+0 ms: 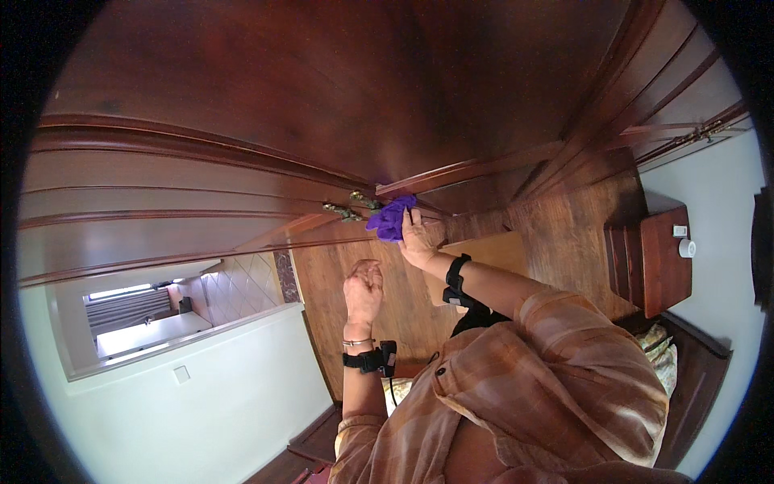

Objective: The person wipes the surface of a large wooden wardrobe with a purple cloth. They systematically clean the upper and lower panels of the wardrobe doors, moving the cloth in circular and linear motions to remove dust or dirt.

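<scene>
A crumpled purple cloth (390, 219) is in my right hand (417, 238), pressed against the edge of a dark reddish wooden wardrobe door (363, 78). Just left of the cloth, two ornate metal handles (343, 212) stick out from the wardrobe front. My left hand (364, 284) hangs in the air over the wood floor, its fingers loosely curled and nothing seen in it. Both forearms wear black straps with small devices, and a bracelet circles the left wrist.
A dark wooden nightstand (665, 260) at the right bears a white roll-shaped item (687, 248). Below my right forearm is a light brown board or stool top (514, 251). A doorway with a tiled floor (242, 287) opens at the left, beside a white wall (211, 387). Bed edges lie behind me.
</scene>
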`<state>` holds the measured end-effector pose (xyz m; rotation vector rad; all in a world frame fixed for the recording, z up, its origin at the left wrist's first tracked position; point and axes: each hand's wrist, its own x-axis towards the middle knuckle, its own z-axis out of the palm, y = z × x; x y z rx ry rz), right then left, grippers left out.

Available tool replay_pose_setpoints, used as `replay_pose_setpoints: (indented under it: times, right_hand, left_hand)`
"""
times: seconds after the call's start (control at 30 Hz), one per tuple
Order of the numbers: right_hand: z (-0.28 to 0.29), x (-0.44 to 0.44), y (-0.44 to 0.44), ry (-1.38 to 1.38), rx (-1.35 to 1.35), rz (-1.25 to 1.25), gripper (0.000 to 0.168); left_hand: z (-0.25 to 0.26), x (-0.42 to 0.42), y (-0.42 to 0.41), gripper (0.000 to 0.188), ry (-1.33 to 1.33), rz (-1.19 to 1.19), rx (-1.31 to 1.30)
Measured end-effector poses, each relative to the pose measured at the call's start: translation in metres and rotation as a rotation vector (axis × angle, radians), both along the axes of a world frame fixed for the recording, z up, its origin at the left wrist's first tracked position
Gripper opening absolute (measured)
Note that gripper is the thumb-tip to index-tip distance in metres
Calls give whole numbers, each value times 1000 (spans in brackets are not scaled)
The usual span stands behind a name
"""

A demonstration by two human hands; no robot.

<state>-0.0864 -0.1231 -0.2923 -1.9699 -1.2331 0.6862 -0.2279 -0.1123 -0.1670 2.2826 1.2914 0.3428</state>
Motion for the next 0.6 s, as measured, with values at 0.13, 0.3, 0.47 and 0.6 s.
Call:
replay_pose_setpoints:
  times: [0.13,0.3,0.47,0.6]
  right_hand:
    - [-5,47,-23,168,37,86,73]
    - [0,132,-73,78,178,-141,63]
    - [-17,199,-121,-74,268,-411,68]
    - [-13,237,-149,79,327,-465,69]
  left_hand:
    - [-20,10,-2,15,-12,10,-43]
    - [-41,32,0,14,28,-3,-57]
    - [-55,60,10,15,96,-47,-28]
    - [-62,83,12,17,109,-54,-43]
